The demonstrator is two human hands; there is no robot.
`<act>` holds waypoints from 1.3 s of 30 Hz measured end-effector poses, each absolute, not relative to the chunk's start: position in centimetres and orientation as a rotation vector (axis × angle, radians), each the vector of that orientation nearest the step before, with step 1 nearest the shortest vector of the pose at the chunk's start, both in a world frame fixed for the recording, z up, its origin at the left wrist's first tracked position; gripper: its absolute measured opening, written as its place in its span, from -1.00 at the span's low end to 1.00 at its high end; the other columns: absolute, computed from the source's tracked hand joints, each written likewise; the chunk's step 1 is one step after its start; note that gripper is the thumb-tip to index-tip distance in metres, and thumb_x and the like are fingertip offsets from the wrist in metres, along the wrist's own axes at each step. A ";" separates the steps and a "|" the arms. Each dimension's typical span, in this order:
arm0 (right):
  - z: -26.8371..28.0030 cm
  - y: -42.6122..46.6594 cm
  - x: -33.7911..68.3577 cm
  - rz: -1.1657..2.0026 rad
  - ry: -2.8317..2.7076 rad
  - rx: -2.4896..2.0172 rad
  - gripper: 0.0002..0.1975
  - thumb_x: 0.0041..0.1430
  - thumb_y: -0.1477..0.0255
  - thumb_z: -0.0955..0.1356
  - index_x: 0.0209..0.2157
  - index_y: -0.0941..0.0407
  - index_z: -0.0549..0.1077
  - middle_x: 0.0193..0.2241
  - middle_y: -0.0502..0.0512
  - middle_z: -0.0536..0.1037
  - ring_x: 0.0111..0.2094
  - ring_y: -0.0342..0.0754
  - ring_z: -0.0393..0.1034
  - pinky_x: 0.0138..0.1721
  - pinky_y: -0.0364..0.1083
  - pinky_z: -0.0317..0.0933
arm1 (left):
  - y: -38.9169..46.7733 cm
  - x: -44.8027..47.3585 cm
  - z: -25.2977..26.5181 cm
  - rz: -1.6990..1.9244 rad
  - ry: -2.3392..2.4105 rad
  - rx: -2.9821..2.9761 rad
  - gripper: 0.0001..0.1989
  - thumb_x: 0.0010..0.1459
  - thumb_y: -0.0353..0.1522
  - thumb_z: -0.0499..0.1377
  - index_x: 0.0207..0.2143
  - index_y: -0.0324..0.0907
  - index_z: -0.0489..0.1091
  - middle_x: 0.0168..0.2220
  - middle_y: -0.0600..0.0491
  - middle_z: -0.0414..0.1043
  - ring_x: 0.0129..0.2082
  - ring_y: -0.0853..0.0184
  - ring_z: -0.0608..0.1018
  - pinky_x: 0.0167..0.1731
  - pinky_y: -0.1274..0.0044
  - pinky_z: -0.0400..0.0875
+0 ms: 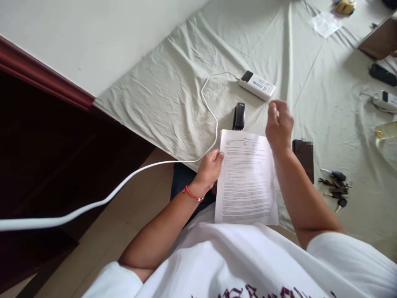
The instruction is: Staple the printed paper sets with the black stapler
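My left hand (211, 169) pinches the left edge of a sheaf of printed papers (246, 182), thumb on top. The pages are covered in lines of small text and hang over the table's near edge, close to my shirt. My right hand (281, 122) is curled closed just past the papers' upper right corner, with nothing seen in its fingers. A black stapler (239, 116) lies right beyond the papers' top edge. A white power bank (257, 85) with a dark display end is farther off, near my right hand.
A white cable (167, 162) runs from the power bank across the cloth-covered table (173, 82) and off to the left. Right of my forearm are a dark flat rectangular item (304, 159) and a bunch of keys (337, 186). A second white device (386, 100) lies at far right.
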State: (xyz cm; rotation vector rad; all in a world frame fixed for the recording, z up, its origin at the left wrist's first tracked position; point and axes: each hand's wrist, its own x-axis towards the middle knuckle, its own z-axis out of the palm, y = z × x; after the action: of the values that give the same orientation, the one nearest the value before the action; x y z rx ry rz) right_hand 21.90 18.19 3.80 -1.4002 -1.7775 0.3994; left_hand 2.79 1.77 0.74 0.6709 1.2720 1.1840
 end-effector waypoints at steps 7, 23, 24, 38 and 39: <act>2.4 11.2 27.5 0.789 -1.358 -1.552 -0.38 0.22 -0.14 0.36 0.04 0.06 0.50 -0.09 0.15 0.62 -0.01 0.12 0.53 0.00 0.13 0.42 | 1.5 2.1 1.2 1.369 1.039 0.685 -0.63 0.22 -0.04 0.31 -0.37 -0.14 0.41 -0.39 0.11 0.48 -0.34 0.36 0.51 -0.22 0.49 0.43; 0.9 7.1 26.8 1.397 -1.087 -1.188 -0.70 0.04 0.22 0.60 -0.18 0.00 0.66 -0.20 0.02 0.73 -0.30 -0.02 0.61 -0.20 -0.02 0.50 | 2.3 0.6 0.9 1.460 0.976 0.586 -0.62 0.23 -0.01 0.29 -0.33 -0.14 0.46 -0.43 0.07 0.48 -0.37 0.29 0.56 -0.28 0.44 0.48; 0.9 7.0 26.7 1.387 -1.082 -1.184 -0.71 0.06 0.22 0.59 -0.18 -0.01 0.66 -0.20 0.02 0.73 -0.28 -0.01 0.61 -0.18 -0.01 0.50 | 2.2 0.5 1.0 1.406 0.931 0.592 -0.62 0.22 -0.01 0.30 -0.27 -0.15 0.49 -0.39 0.05 0.52 -0.33 0.26 0.59 -0.25 0.41 0.51; -0.1 7.3 26.9 1.401 -1.081 -1.151 -0.69 0.10 0.21 0.58 -0.15 -0.02 0.58 -0.18 0.00 0.69 -0.25 -0.04 0.57 -0.18 -0.05 0.47 | 1.9 0.9 -0.9 1.370 1.122 0.722 -0.59 0.19 -0.06 0.35 -0.06 -0.16 0.60 -0.08 -0.05 0.68 -0.02 0.10 0.66 0.09 0.23 0.52; -0.2 7.3 26.9 1.397 -1.085 -1.164 -0.67 0.08 0.24 0.59 -0.14 -0.02 0.56 -0.20 -0.01 0.68 -0.26 -0.06 0.56 -0.20 -0.07 0.45 | 1.9 1.0 -1.0 1.385 1.124 0.719 -0.59 0.19 -0.06 0.35 -0.06 -0.15 0.60 -0.07 -0.05 0.68 -0.02 0.10 0.66 0.09 0.23 0.52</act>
State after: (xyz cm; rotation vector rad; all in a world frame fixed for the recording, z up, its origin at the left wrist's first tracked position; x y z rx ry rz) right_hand 26.93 7.35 -0.15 -1.1644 -1.0847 1.3966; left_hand 0.98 1.89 -0.96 0.7187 1.1238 1.3847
